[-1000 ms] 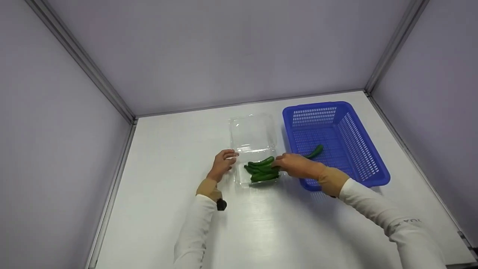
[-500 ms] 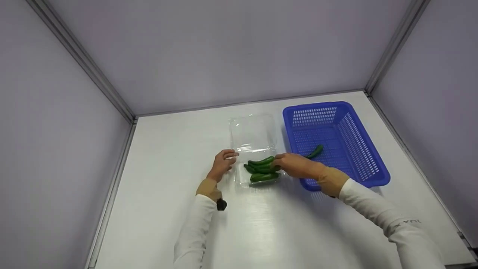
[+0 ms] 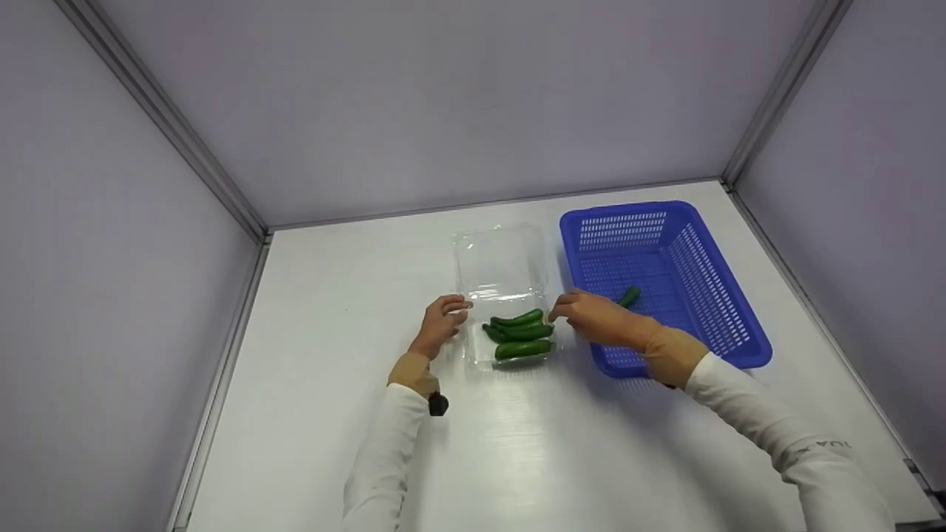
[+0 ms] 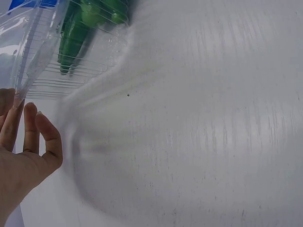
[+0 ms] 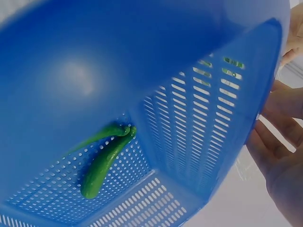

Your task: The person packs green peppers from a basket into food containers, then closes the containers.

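Observation:
A clear plastic clamshell box [image 3: 473,355] lies with its lid [image 3: 502,262] folded back toward the rear wall. Several long green peppers [image 3: 523,349] sit side by side in its near half. My left hand [image 3: 440,325] touches the box's left edge near the hinge, fingers loosely bent; the left wrist view shows fingertips at the corner. My right hand [image 3: 595,318] is just right of the box, over the near left rim of the blue basket, with nothing visible in its fingers. Two green peppers [image 5: 102,165] lie on the basket's floor; my right hand partly hides them in the head view.
The blue perforated basket [image 3: 739,325] stands right of the box on the white table [image 3: 332,369]. Grey-white panels [image 3: 458,111] with metal edge strips enclose the table at the back and both sides.
My right hand has left the peppers in the box and moved right and slightly up toward the basket. The nearer peppers now lie straighter. My left hand has not moved.

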Motion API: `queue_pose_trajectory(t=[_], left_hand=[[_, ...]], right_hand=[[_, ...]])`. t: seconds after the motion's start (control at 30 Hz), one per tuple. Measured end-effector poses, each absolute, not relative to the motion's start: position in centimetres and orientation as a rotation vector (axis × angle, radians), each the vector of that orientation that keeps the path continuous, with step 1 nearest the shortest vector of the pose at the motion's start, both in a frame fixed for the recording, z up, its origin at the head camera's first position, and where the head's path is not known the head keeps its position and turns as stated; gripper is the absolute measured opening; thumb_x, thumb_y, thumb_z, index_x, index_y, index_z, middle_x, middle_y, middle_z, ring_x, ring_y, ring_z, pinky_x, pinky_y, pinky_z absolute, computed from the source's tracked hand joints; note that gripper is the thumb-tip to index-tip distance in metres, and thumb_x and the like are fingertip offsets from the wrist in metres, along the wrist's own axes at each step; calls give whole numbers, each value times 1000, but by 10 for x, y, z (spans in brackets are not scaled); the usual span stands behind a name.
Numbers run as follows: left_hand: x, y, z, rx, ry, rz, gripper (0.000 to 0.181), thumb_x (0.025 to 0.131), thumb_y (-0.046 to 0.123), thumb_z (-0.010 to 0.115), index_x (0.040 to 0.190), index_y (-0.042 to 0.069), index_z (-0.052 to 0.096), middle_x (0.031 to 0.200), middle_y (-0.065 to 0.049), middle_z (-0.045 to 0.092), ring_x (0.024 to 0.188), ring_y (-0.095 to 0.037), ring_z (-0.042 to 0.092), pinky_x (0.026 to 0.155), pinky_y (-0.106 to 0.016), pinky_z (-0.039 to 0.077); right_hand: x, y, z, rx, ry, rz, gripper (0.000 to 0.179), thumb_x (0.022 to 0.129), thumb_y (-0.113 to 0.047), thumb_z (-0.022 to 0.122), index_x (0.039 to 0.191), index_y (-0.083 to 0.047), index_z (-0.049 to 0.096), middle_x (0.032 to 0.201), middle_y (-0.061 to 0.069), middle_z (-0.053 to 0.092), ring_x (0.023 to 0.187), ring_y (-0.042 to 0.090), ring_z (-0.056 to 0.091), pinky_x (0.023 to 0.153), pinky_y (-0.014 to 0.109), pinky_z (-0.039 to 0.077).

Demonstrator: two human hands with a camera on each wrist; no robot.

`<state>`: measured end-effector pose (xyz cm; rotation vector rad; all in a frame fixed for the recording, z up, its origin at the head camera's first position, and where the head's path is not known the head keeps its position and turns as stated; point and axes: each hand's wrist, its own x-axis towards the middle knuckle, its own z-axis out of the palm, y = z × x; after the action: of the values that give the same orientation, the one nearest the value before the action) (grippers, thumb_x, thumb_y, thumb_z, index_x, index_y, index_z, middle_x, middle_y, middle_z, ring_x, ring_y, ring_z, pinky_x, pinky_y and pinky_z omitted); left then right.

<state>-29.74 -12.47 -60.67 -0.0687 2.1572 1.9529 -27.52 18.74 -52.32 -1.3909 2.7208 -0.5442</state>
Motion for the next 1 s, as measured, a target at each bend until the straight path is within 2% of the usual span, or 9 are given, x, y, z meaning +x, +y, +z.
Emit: queue_pose_trajectory(t=[0.13, 0.5, 0.7, 1.0], left_hand=[[-297, -124, -607, -75, 2168, 1947, 38, 99, 2, 55, 135, -6, 47, 131, -19, 59, 115, -31, 56, 87, -46, 44], [-298, -126, -608, -60, 2151, 1949, 38, 100, 3, 54, 136, -5, 47, 132, -17, 59, 115, -31, 55, 86, -44, 44], [-299, -125, -607, -85, 2165, 1935, 39, 99, 3, 56, 136, -5, 47, 132, -17, 60, 106, -21, 57, 82, -40, 44], [-299, -125, -608, -81, 2158, 1942, 39, 99, 3, 55, 136, -6, 46, 132, -18, 59, 104, -21, 57, 81, -39, 44]], right_hand=[[-277, 191, -523, -1449, 2773, -546, 35, 79, 20, 60, 105, 1, 73, 102, 14, 69, 101, 33, 60, 89, 45, 49], [-278, 212, -526, -1447, 2885, -623, 27, 81, 20, 58, 92, 0, 72, 93, 13, 61, 88, 30, 57, 77, 44, 50], [-276, 222, -523, -1367, 2882, -617, 15, 85, 10, 64, 94, -1, 69, 93, 10, 57, 85, 28, 57, 72, 43, 51], [-274, 232, -523, -1295, 2863, -610, 14, 87, 7, 66, 98, -1, 67, 94, 12, 63, 87, 30, 63, 77, 46, 52]])
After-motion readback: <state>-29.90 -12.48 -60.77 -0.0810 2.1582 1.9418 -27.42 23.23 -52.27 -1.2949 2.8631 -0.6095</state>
